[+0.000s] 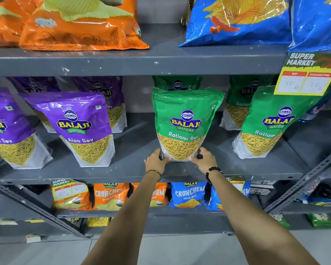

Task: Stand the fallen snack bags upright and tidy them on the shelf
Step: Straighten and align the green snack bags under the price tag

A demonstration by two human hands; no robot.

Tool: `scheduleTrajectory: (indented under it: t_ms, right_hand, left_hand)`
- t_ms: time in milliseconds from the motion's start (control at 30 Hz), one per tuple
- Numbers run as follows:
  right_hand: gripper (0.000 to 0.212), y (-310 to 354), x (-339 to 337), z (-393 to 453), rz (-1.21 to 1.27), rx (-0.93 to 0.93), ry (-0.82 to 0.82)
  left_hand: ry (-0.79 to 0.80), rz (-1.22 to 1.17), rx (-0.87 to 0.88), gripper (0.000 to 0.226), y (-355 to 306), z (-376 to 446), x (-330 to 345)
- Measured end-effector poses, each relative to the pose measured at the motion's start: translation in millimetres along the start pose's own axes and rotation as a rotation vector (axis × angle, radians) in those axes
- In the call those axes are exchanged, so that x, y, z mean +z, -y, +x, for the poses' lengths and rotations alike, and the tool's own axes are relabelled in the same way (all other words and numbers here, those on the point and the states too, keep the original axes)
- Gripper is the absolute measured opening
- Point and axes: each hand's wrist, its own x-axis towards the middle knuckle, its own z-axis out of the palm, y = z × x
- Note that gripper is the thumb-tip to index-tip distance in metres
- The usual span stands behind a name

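ratlami sev bag (pixel 185 123) stands upright on the grey shelf (pixel 134 169), its bottom corners pinched by the left hand (pixel 157 159) and right hand (pixel 203 159); best squared gently between them, base flat, label forward, before letting go

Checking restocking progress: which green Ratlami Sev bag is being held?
The middle front green bag: the left hand and right hand grip its bottom corners; the others stand untouched.

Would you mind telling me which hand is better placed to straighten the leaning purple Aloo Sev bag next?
The left hand. It grips the left bottom corner of the green Ratlami Sev bag, the side facing the purple Aloo Sev bag; the right hand would have to cross over.
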Motion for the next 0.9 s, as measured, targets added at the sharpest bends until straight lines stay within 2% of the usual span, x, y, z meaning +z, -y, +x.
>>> scheduleTrajectory:
  t_ms: [900]
  right_hand:
    - [0.041, 7.6, -1.8, -4.7, -0.004, 0.031, 0.026]
  left_hand:
    - [-0.005, -0.019, 0.007, 0.037, -1.1, -4.0, -2.8]
